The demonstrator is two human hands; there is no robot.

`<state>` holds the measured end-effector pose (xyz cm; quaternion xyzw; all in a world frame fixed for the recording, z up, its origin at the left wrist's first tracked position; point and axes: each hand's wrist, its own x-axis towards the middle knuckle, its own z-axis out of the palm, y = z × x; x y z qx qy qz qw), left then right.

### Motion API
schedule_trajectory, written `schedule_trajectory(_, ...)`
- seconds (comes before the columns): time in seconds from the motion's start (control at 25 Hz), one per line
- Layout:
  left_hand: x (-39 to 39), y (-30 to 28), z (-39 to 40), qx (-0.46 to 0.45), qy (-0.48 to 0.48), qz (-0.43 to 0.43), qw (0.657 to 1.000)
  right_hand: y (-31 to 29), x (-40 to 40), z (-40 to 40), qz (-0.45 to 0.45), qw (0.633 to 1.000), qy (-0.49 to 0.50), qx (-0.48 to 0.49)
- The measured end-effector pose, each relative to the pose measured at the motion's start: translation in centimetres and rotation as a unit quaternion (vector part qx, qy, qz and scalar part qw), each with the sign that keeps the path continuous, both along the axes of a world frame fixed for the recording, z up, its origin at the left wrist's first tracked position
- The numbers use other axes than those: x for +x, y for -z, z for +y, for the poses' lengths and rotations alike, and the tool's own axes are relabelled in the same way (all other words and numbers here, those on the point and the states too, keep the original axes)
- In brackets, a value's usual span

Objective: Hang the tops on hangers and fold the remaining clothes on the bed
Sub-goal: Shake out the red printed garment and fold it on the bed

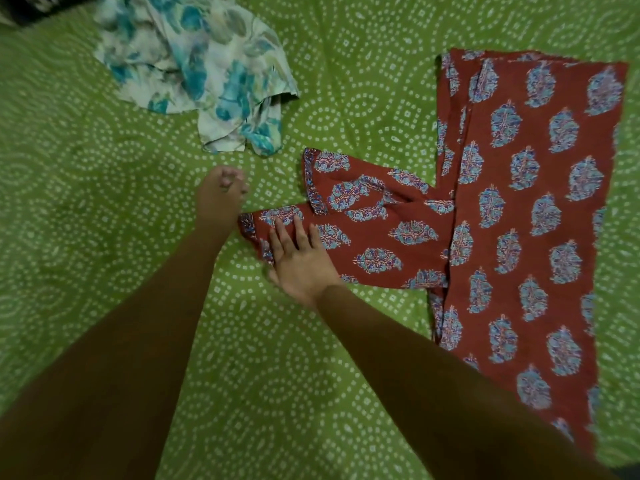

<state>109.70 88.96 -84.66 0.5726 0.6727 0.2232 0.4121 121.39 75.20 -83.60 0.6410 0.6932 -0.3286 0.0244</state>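
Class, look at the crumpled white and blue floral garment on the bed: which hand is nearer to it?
Left. The left hand hovers just below the floral garment; the right hand lies farther away, flat on the red top's sleeve.

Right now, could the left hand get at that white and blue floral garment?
Probably yes: the left hand hovers just short of the floral garment, with only bare green bedsheet between.

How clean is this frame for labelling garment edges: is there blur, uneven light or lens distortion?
Head view: the light is dim and even, without glare; the left hand is motion-blurred at the fingers, while the right hand lying flat on the red printed top reads fairly sharp; the wide lens bows that top's long edges; the crumpled white-and-teal garment is slightly soft; the green bedsheet darkens toward the corners.
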Motion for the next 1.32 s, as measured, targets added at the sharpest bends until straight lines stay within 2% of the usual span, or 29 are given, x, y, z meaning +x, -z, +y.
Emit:
schedule_trajectory(0.04, 0.1, -0.1, 0.0, -0.011, -0.03, 0.001, 0.999, -1.3, 1.3, 0.2, 0.154, 0.979, 0.125, -0.049)
schedule_trajectory(0.08, 0.1, -0.2, 0.0, -0.017, -0.05, 0.007, 0.999, -2.7, 2.8, 0.4, 0.329, 0.898, 0.278, -0.091)
schedule_trajectory(0.12, 0.3, -0.1, -0.4, -0.012, -0.051, 0.026, 0.998, -3.9, 4.5, 0.4, 0.459, 0.79, 0.39, -0.11)
schedule_trajectory(0.16, 0.9, -0.3, -1.0, -0.004, -0.03, 0.049, 0.998, -5.0, 6.3, 0.4, 0.553, 0.675, 0.471, -0.128)
schedule_trajectory(0.2, 2.2, -0.6, -1.8, 0.0, 0.004, 0.07, 0.998, -5.8, 8.4, 0.2, 0.631, 0.551, 0.528, -0.142)
schedule_trajectory(0.24, 3.9, -1.1, -2.8, -0.004, 0.039, 0.087, 0.995, -6.3, 10.5, -0.2, 0.681, 0.459, 0.553, -0.141)
schedule_trajectory(0.28, 5.9, -1.6, -3.6, -0.023, 0.062, 0.098, 0.993, -6.7, 12.2, -0.5, 0.709, 0.407, 0.564, -0.121)
schedule_trajectory(0.32, 8.0, -2.1, -4.2, -0.045, 0.076, 0.108, 0.99, -7.3, 13.7, -0.8, 0.729, 0.38, 0.562, -0.089)
schedule_trajectory(0.4, 11.6, -2.6, -4.4, -0.097, 0.059, 0.133, 0.985, -8.2, 15.5, -1.1, 0.759, 0.344, 0.552, -0.036)
schedule_trajectory(0.48, 13.5, -2.3, -3.8, -0.145, -0.007, 0.136, 0.98, -8.7, 16.3, -1.2, 0.781, 0.318, 0.537, -0.027)
schedule_trajectory(0.6, 14.9, -2.3, -3.3, -0.189, -0.142, 0.069, 0.969, -9.3, 17.0, -1.4, 0.806, 0.295, 0.512, -0.012)
schedule_trajectory(0.68, 15.6, -2.6, -3.4, -0.185, -0.175, 0.014, 0.967, -9.5, 17.0, -1.7, 0.821, 0.29, 0.491, -0.011)
schedule_trajectory(0.76, 15.8, -3.1, -3.6, -0.162, -0.124, 0.008, 0.979, -9.3, 16.9, -2.0, 0.829, 0.292, 0.476, -0.017)
schedule_trajectory(0.88, 15.5, -3.0, -3.2, -0.104, 0.053, 0.101, 0.988, -8.9, 16.6, -2.1, 0.828, 0.294, 0.478, -0.019)
schedule_trajectory(0.96, 14.6, -2.5, -2.9, -0.077, 0.102, 0.102, 0.987, -8.7, 16.5, -2.2, 0.822, 0.298, 0.485, -0.016)
schedule_trajectory(1.04, 12.4, -2.6, -3.2, -0.098, 0.094, 0.016, 0.991, -8.7, 16.4, -2.3, 0.823, 0.299, 0.483, -0.019)
schedule_trajectory(1.12, 8.9, -3.7, -4.4, -0.14, 0.074, -0.098, 0.982, -9.0, 16.2, -2.3, 0.824, 0.3, 0.481, -0.02)
schedule_trajectory(1.16, 6.9, -4.3, -5.2, -0.152, 0.064, -0.128, 0.978, -9.2, 16.0, -2.3, 0.822, 0.299, 0.484, -0.018)
schedule_trajectory(1.24, 3.3, -5.0, -6.8, -0.168, 0.049, -0.13, 0.976, -9.6, 15.6, -2.3, 0.817, 0.298, 0.493, -0.016)
schedule_trajectory(1.32, 1.3, -4.9, -8.2, -0.193, 0.023, -0.081, 0.978, -10.0, 15.1, -2.2, 0.812, 0.305, 0.498, -0.016)
